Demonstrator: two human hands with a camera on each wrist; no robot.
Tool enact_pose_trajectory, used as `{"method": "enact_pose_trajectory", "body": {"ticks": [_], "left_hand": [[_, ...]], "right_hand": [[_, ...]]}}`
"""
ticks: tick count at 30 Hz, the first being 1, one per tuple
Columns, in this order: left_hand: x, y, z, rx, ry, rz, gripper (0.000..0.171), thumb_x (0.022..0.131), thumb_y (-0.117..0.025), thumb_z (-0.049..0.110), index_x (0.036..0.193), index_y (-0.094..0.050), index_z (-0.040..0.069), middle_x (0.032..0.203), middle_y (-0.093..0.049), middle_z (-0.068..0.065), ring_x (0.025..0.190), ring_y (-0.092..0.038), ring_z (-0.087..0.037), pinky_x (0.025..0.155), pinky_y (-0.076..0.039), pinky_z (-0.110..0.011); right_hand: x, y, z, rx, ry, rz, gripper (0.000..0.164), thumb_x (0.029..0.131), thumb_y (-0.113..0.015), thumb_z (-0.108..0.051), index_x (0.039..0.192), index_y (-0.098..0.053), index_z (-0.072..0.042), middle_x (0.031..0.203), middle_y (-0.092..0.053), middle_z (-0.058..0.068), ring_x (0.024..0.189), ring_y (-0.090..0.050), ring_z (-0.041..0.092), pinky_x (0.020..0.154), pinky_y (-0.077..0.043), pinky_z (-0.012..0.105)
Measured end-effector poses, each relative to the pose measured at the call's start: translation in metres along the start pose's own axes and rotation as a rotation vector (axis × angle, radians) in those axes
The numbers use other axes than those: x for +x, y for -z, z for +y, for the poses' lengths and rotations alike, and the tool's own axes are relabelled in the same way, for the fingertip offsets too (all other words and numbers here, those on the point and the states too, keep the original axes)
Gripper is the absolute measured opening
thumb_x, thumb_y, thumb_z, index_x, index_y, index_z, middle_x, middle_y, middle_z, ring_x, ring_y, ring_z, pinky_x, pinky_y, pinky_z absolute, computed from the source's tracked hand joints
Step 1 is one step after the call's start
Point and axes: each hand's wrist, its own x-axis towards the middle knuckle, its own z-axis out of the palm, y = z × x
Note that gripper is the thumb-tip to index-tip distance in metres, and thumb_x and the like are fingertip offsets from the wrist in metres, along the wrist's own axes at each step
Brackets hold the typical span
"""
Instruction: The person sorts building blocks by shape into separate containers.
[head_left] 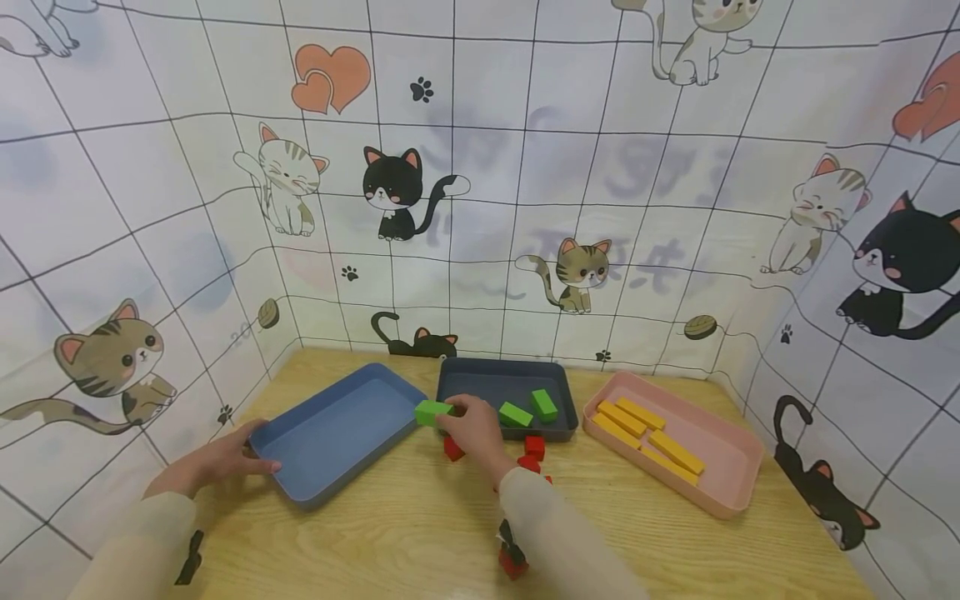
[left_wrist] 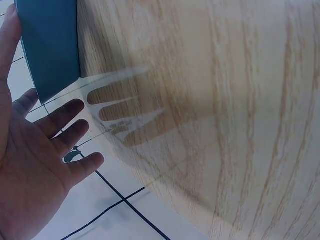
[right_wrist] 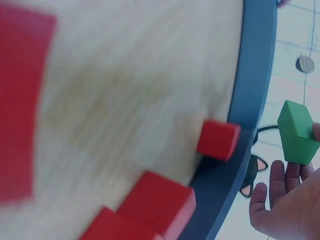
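1. Head view: the right hand [head_left: 476, 432] pinches a green block [head_left: 431, 412] by one end, just left of the dark tray [head_left: 480, 377]. Gripped that way, the block projects beyond the fingers, probably so they do not get in its way.
2. Head view: left of the dark tray, the left hand [head_left: 228, 457] grips the blue tray [head_left: 352, 429] at its end farthest from the dark tray, thumb over the rim; that hold likely steadies it and leaves its inside free.
3. Head view: two more green blocks [head_left: 516, 415] lie inside the dark tray. Right of it, the pink tray [head_left: 723, 446] holds yellow bars [head_left: 675, 452], whose likeness suggests placing by kind. Red blocks [head_left: 535, 447] lie on the desk [head_left: 390, 542] in front of the dark tray, loosely scattered with no wall around them.
4. Left wrist view: the blue tray's corner sits between thumb and index finger; the other fingers spread away from it, perhaps because little force is needed.
5. Right wrist view: the green block is held at the fingertips, apart from the dark tray's wall; red blocks lie close outside that wall, the nearest ones partly cut off by the frame.
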Motion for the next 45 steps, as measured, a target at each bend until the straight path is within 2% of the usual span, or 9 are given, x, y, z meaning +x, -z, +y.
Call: {"method": "enact_pose_trajectory", "body": {"ticks": [5, 12, 15, 22, 28, 38, 45], "left_hand": [[-0.001, 0.000, 0.000, -0.003, -0.006, -0.001, 0.111, 0.083, -0.077, 0.050, 0.151, -0.013, -0.011, 0.145, -0.026, -0.045, 0.130, -0.031, -0.061, 0.102, -0.029, -0.071], [-0.001, 0.001, 0.000, 0.001, 0.001, -0.002, 0.111, 0.083, -0.077, 0.050, 0.151, -0.013, -0.010, 0.144, -0.027, -0.045, 0.129, -0.032, -0.061, 0.102, -0.030, -0.070], [-0.001, 0.001, 0.001, 0.004, -0.003, -0.004, 0.110, 0.083, -0.077, 0.050, 0.151, -0.014, -0.010, 0.144, -0.027, -0.045, 0.129, -0.033, -0.061, 0.102, -0.030, -0.070], [-0.001, 0.001, 0.001, 0.004, 0.006, 0.001, 0.112, 0.082, -0.078, 0.051, 0.151, -0.014, -0.010, 0.144, -0.027, -0.044, 0.129, -0.033, -0.061, 0.101, -0.031, -0.070], [-0.001, 0.001, 0.000, 0.001, 0.000, -0.002, 0.112, 0.083, -0.077, 0.050, 0.151, -0.013, -0.010, 0.145, -0.026, -0.045, 0.129, -0.032, -0.061, 0.101, -0.032, -0.070], [-0.002, 0.001, 0.003, -0.005, 0.001, 0.003, 0.111, 0.083, -0.077, 0.050, 0.151, -0.013, -0.010, 0.145, -0.026, -0.045, 0.130, -0.031, -0.062, 0.101, -0.031, -0.070], [-0.006, 0.002, 0.004, -0.006, -0.009, -0.002, 0.109, 0.085, -0.076, 0.049, 0.151, -0.014, -0.010, 0.146, -0.023, -0.046, 0.132, -0.028, -0.062, 0.102, -0.030, -0.070]], "right_hand": [[0.015, 0.018, 0.005, 0.054, -0.022, 0.069, 0.037, 0.090, -0.074, -0.028, 0.122, -0.070, -0.011, 0.108, -0.065, 0.003, 0.098, -0.059, 0.020, 0.082, -0.053, 0.039], [0.033, 0.043, 0.020, 0.093, -0.065, 0.164, 0.040, 0.090, -0.073, -0.029, 0.125, -0.069, -0.009, 0.109, -0.066, 0.006, 0.099, -0.060, 0.023, 0.082, -0.052, 0.042], [0.037, 0.053, 0.029, 0.077, -0.089, 0.193, 0.041, 0.090, -0.072, -0.029, 0.126, -0.068, -0.010, 0.110, -0.066, 0.007, 0.098, -0.061, 0.025, 0.081, -0.052, 0.043], [0.042, 0.076, 0.052, -0.037, -0.126, 0.265, 0.043, 0.091, -0.069, -0.031, 0.128, -0.067, -0.009, 0.113, -0.067, 0.011, 0.099, -0.061, 0.027, 0.082, -0.050, 0.044], [0.045, 0.092, 0.070, -0.074, -0.154, 0.301, 0.045, 0.090, -0.069, -0.030, 0.129, -0.065, -0.006, 0.115, -0.066, 0.014, 0.098, -0.060, 0.030, 0.085, -0.049, 0.044], [0.044, 0.096, 0.077, -0.108, -0.182, 0.289, 0.047, 0.092, -0.069, -0.029, 0.130, -0.064, -0.003, 0.118, -0.066, 0.017, 0.102, -0.060, 0.032, 0.088, -0.048, 0.046], [0.043, 0.093, 0.078, -0.228, -0.190, 0.204, 0.049, 0.095, -0.064, -0.030, 0.135, -0.060, -0.003, 0.132, -0.060, 0.019, 0.119, -0.056, 0.038, 0.093, -0.045, 0.054]]}}
